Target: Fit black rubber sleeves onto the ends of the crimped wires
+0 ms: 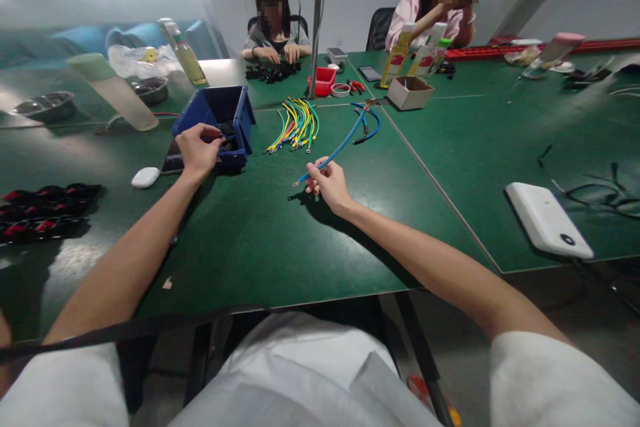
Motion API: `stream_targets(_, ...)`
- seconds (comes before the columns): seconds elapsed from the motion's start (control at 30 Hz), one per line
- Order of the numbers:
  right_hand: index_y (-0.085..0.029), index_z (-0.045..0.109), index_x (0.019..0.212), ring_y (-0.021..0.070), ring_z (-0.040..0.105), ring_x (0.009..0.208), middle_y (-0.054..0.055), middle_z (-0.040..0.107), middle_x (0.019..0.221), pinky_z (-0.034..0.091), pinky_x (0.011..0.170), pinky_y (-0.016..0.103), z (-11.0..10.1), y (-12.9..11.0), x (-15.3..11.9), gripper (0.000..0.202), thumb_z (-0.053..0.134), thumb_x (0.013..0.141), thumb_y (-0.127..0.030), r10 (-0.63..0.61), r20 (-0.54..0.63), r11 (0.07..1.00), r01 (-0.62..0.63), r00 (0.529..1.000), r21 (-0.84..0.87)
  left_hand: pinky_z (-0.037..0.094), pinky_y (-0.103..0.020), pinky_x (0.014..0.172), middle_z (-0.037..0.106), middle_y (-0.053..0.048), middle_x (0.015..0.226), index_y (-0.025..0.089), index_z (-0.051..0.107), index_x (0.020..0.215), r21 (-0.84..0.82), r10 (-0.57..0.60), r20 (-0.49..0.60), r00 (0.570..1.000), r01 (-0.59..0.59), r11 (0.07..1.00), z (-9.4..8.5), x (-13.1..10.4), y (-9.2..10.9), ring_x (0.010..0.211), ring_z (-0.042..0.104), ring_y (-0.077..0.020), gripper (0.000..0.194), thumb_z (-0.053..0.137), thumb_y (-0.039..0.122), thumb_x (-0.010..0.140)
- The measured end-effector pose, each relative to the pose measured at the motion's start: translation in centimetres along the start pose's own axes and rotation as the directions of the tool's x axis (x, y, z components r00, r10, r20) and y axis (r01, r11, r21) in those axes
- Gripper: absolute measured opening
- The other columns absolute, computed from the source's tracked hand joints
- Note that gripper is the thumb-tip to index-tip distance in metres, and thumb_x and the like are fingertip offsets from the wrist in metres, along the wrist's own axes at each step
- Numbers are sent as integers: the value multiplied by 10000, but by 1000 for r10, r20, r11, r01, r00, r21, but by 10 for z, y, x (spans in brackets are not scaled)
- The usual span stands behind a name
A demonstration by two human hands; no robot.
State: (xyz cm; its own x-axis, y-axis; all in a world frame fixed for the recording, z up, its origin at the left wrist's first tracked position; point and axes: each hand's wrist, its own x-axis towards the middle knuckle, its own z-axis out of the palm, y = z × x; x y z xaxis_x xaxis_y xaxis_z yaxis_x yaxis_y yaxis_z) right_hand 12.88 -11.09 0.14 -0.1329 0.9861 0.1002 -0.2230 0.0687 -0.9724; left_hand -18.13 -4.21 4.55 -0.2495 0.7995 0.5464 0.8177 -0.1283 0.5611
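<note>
My right hand (327, 185) is closed around a blue cable (345, 141), whose metal ring terminal sticks out to the left of my fingers. The cable's other end reaches back toward two shorter blue cables (373, 130) with black ends. At the front of a blue plastic bin (243, 121), my left hand (200, 150) has its thumb and fingers pinched together. Whatever small piece they hold is too hidden to make out. Dark small parts (228, 137) lie inside the bin. Between the bin and the blue cables is a bundle of yellow and green cables (301, 121) with metal terminals.
A white earbud case (145, 177) and black-and-red parts (47, 210) are on the left. To the right lie a white device (549, 219) and glasses (595, 195). Behind stand a small cardboard box (410, 95), a red container (324, 80) and bottles (397, 57). Two people sit across the table.
</note>
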Motion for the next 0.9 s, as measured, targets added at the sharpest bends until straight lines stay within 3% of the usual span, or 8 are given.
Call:
stream_targets(0.13, -224, 461, 883, 118, 622, 463, -49, 621, 587, 381, 374, 167, -2, 3, 2, 436, 705, 772, -568, 6, 8, 1000, -6, 1000, 13, 515, -278, 774, 729, -48, 885, 154, 710, 900, -41, 49, -68, 997, -51, 998, -1, -11, 11, 801, 674, -170, 172, 725, 236, 749)
stream_targets(0.27, -223, 466, 885, 118, 627, 467, -46, 622, 593, 390, 378, 166, -3, 5, 3, 426, 696, 782, -567, 13, 31, 1000, -13, 999, 9, 506, -269, 726, 729, -45, 891, 171, 718, 918, -70, 67, -72, 995, -72, 995, -8, -29, 36, 763, 659, -162, 185, 717, 273, 764)
stream_targets(0.4, -225, 459, 876, 117, 627, 466, -44, 622, 596, 384, 375, 162, -3, 6, 3, 417, 689, 791, -562, 8, 32, 1000, -9, 999, 12, 496, -266, 689, 725, -32, 853, 186, 730, 876, -108, 92, -30, 995, -95, 990, -16, -47, 58, 713, 639, -155, 144, 701, 279, 770)
stream_targets(0.6, -221, 467, 883, 114, 622, 458, -46, 614, 593, 386, 371, 162, -3, 5, 3, 418, 693, 788, -560, -1, 12, 1000, 1, 1000, -2, 499, -275, 668, 737, -25, 829, 205, 755, 846, -223, 149, 5, 989, -144, 964, -20, -66, 76, 686, 639, -157, 123, 723, 281, 754)
stream_targets(0.9, -223, 463, 882, 114, 619, 461, -45, 616, 592, 386, 376, 165, -3, 3, 2, 439, 699, 776, -577, 10, 6, 1000, -10, 1000, 7, 510, -282, 724, 743, -23, 833, 194, 755, 856, -325, 126, 170, 977, -65, 943, -12, -105, 99, 747, 655, -163, 165, 739, 326, 758)
